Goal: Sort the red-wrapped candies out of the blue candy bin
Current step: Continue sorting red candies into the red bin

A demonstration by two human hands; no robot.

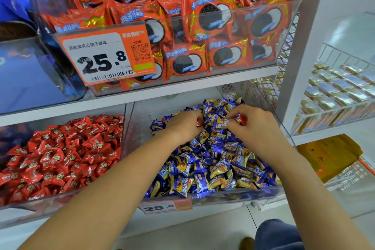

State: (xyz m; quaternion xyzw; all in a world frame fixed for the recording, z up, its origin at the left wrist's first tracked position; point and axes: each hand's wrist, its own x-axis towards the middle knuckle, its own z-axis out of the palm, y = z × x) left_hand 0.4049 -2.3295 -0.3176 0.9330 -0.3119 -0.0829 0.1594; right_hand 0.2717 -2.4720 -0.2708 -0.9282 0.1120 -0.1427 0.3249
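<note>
Your right hand (256,126) pinches a red-wrapped candy (240,119) between thumb and fingertips, lifted just above the heap at the back of the blue candy bin (213,196). Your left hand (183,126) is curled at the same depth of that bin, fingers closed on what looks like a second red wrapper (199,122); only a sliver of red shows past the knuckles, so you cannot be sure how firmly it is held.

The blue-and-gold candies (213,168) are piled loose and slick around both hands. If you draw back fast, a wrapper tail could slip from the pinch and the red piece would drop into the pile and be buried. Your curled fingers may also drag a blue candy along with the red one, and that stray would then land among the wrong sweets.

The red candy bin (60,199) sits left of the blue candy bin, a clear divider between them. Your right forearm must cross over the heap to get there; brushing it could push candies over the low front edge above the price tag (165,207). The cookie packs (203,32) on the shelf above the blue candy bin leave limited headroom, so a high lift risks knocking them.
</note>
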